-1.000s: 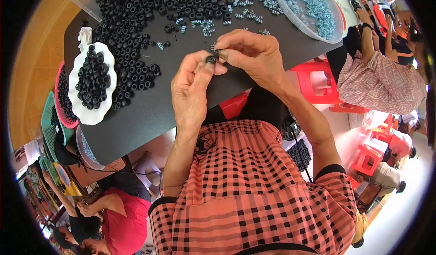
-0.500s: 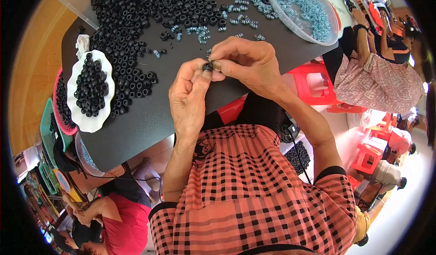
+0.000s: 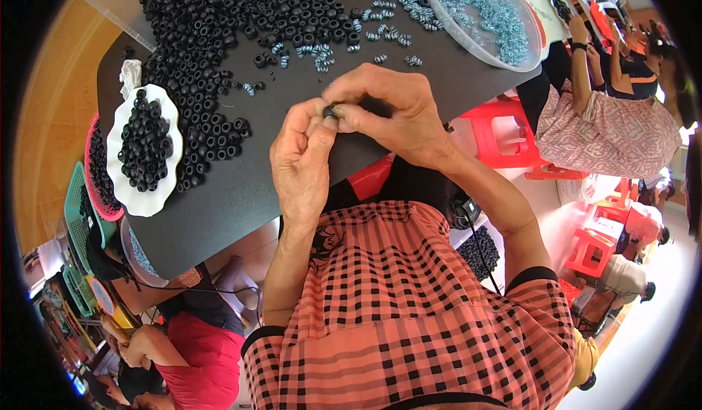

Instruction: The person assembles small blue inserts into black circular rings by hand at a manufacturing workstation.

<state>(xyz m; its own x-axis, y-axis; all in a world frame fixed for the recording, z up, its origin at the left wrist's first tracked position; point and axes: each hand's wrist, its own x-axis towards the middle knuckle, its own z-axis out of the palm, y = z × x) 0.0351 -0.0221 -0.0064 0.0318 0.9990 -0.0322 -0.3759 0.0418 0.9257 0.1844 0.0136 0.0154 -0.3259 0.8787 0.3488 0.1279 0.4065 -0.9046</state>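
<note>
My left hand [image 3: 301, 163] pinches a small black ring-shaped plastic piece [image 3: 330, 110] between thumb and fingers, just above the table's near side. Against the same piece presses the thumb of my right hand [image 3: 401, 118], its index finger curled over from beyond. Whether a smaller part sits between the right fingertips is hidden. Past my hands lie loose small metal springs [image 3: 319, 56] and a wide heap of black ring-shaped pieces [image 3: 212, 30]. To the left, a white scalloped dish [image 3: 148, 204] carries a pile of similar black pieces.
A clear round tub [image 3: 479, 50] of bluish springs stands at the table's far right. Beside the dark table [image 3: 212, 224] on the left are a pink basket [image 3: 110, 211] and a green basket [image 3: 75, 191]. Red stools [image 3: 491, 136] and seated people are around.
Both hands stay together at the black piece. My right fingers have shifted slightly left and closed further over it, so less of it shows. The view has moved a little.
</note>
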